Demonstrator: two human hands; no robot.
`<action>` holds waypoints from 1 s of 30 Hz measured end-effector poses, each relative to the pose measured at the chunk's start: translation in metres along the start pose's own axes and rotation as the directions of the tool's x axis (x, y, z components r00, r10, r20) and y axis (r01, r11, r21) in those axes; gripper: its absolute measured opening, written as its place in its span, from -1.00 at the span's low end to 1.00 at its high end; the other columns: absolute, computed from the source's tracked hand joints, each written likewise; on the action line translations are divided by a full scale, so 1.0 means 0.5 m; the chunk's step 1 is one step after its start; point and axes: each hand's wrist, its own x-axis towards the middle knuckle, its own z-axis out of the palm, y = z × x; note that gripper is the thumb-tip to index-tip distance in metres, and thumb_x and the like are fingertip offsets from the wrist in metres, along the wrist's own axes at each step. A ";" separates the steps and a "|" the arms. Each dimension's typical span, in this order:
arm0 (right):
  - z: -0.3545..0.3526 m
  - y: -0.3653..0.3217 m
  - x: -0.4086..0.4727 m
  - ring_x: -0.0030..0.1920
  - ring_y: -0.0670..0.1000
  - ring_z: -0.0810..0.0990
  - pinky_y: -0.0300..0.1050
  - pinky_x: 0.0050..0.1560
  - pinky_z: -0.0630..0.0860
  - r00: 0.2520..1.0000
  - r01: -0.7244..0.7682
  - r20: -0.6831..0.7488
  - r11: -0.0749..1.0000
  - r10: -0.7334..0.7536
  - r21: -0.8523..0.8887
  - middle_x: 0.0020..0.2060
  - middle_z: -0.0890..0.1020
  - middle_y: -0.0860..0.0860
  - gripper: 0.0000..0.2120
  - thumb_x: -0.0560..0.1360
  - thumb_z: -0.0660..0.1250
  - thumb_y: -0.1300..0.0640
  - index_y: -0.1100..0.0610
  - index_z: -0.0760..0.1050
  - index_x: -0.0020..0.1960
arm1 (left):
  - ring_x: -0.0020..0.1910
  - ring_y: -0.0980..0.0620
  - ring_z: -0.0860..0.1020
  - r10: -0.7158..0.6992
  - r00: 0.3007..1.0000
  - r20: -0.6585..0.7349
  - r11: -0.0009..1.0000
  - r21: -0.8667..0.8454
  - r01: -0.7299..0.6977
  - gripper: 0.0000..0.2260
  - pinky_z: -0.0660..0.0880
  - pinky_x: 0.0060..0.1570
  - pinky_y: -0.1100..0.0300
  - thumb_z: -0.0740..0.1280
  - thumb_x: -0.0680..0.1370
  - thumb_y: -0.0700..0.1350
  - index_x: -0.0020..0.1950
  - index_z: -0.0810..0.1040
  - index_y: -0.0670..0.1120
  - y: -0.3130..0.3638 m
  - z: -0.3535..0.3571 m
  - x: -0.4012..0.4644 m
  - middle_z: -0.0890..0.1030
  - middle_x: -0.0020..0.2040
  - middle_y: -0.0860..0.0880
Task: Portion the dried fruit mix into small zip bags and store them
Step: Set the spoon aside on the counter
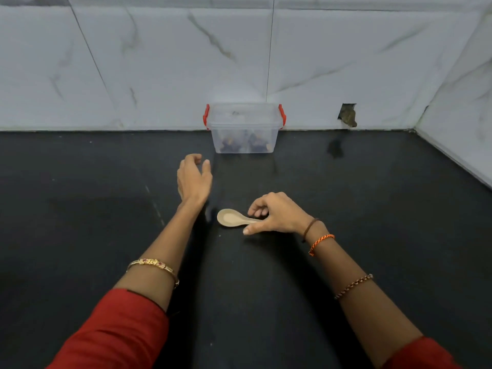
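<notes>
Clear plastic box (244, 128) with red clips seen at upper centre of frame, lid on, set on black counter (372, 235) against marble-tiled wall (159, 62); dark bagged contents visible inside. Beige spoon (233, 218) lain at centre of frame, bowl to left, handle pinched by right hand (274, 214). Left hand (193, 178) held loosely open just below-left of box, nothing gripped.

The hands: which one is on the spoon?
The right hand, curled over the handle of the beige spoon on the black counter. The left hand hovers empty, nearer the clear box.
</notes>
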 end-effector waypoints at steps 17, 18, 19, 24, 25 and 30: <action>-0.042 0.008 -0.009 -0.14 0.13 0.61 -0.02 -0.15 0.51 0.800 -0.156 -0.561 0.977 0.212 0.146 -0.26 0.66 0.10 -0.79 0.49 0.33 0.04 0.16 0.66 -0.07 | 0.13 -0.09 0.52 -0.039 0.993 0.113 0.994 0.110 0.026 -0.77 0.40 0.12 0.12 0.21 0.59 -0.14 0.16 0.52 -0.23 0.016 -0.044 -0.043 0.58 0.15 -0.16; -0.055 0.011 -0.001 -0.12 0.15 0.61 -0.02 -0.14 0.52 0.762 -0.188 -0.589 0.963 0.269 0.195 -0.23 0.67 0.12 -0.77 0.50 0.32 0.05 0.18 0.65 -0.06 | 0.14 -0.10 0.52 -0.041 0.991 0.126 0.992 0.121 0.026 -0.77 0.40 0.13 0.11 0.22 0.59 -0.15 0.17 0.51 -0.23 0.022 -0.041 -0.039 0.57 0.15 -0.16; -0.066 0.015 0.009 -0.10 0.17 0.61 -0.03 -0.12 0.53 0.732 -0.221 -0.601 0.946 0.321 0.237 -0.20 0.67 0.14 -0.76 0.51 0.31 0.05 0.20 0.65 -0.05 | 0.15 -0.10 0.52 -0.047 0.989 0.138 0.991 0.133 0.029 -0.76 0.41 0.14 0.10 0.23 0.58 -0.14 0.18 0.50 -0.23 0.026 -0.038 -0.035 0.57 0.16 -0.16; -0.104 0.057 0.066 0.05 0.20 0.59 0.01 0.00 0.53 0.645 -0.383 -0.560 0.854 0.521 0.353 0.01 0.64 0.21 -0.72 0.50 0.34 0.07 0.26 0.60 0.06 | 0.17 -0.11 0.51 0.002 0.978 0.207 0.979 0.200 -0.044 -0.74 0.42 0.16 0.04 0.26 0.57 -0.12 0.22 0.48 -0.20 0.044 -0.012 -0.015 0.55 0.19 -0.14; -0.107 0.064 0.076 0.07 0.20 0.58 0.01 0.00 0.53 0.634 -0.415 -0.541 0.834 0.552 0.365 0.04 0.62 0.22 -0.71 0.50 0.34 0.07 0.27 0.58 0.09 | 0.17 -0.10 0.51 0.020 0.976 0.215 0.975 0.210 -0.067 -0.74 0.42 0.17 0.03 0.26 0.57 -0.11 0.22 0.48 -0.19 0.047 -0.006 -0.012 0.54 0.19 -0.14; -0.109 0.079 0.125 0.12 0.19 0.56 0.02 0.00 0.53 0.624 -0.494 -0.492 0.795 0.607 0.353 0.10 0.58 0.22 -0.67 0.50 0.34 0.09 0.28 0.50 0.17 | 0.18 -0.10 0.48 0.048 0.970 0.239 0.966 0.236 -0.105 -0.73 0.43 0.21 -0.03 0.27 0.56 -0.11 0.23 0.46 -0.17 0.048 0.026 0.010 0.51 0.21 -0.14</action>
